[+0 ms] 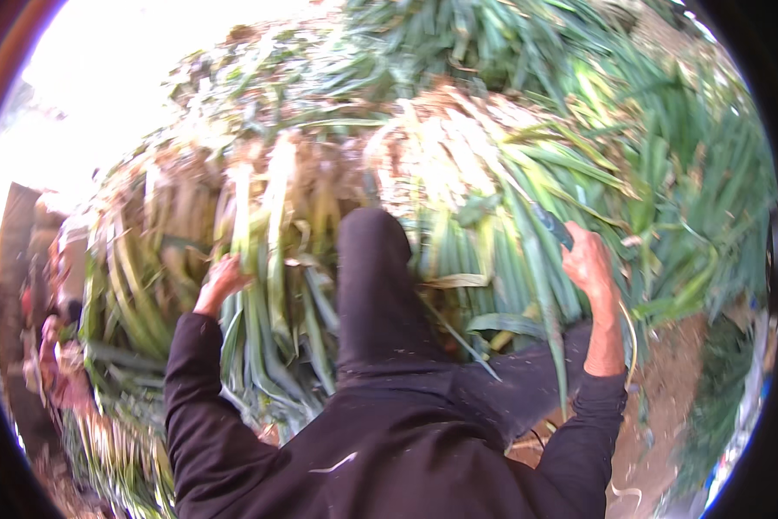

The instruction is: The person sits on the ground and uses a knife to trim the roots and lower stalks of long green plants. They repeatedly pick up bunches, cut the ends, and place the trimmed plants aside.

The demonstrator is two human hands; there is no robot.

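Observation:
Leeks with long green leaves and pale root ends [278, 188] lie stacked in front of me and on both sides of my raised knee. My left hand [225, 277] is closed around a leek [243, 227] at the left part of the stack. In my right hand [586, 259] is the dark handle of a tool [553, 227], held over the leeks right of my knee. The tool's far end is blurred against the leaves, so its kind cannot be told. A long leek leaf [551, 324] hangs beside that hand.
Another heap of leeks [460, 39] rises at the back, and more leaves [706, 162] spread along the right. A person in pink clothing [68, 376] is at the far left, near a bundle of leeks [119, 454]. Bare brown soil [661, 389] shows at lower right.

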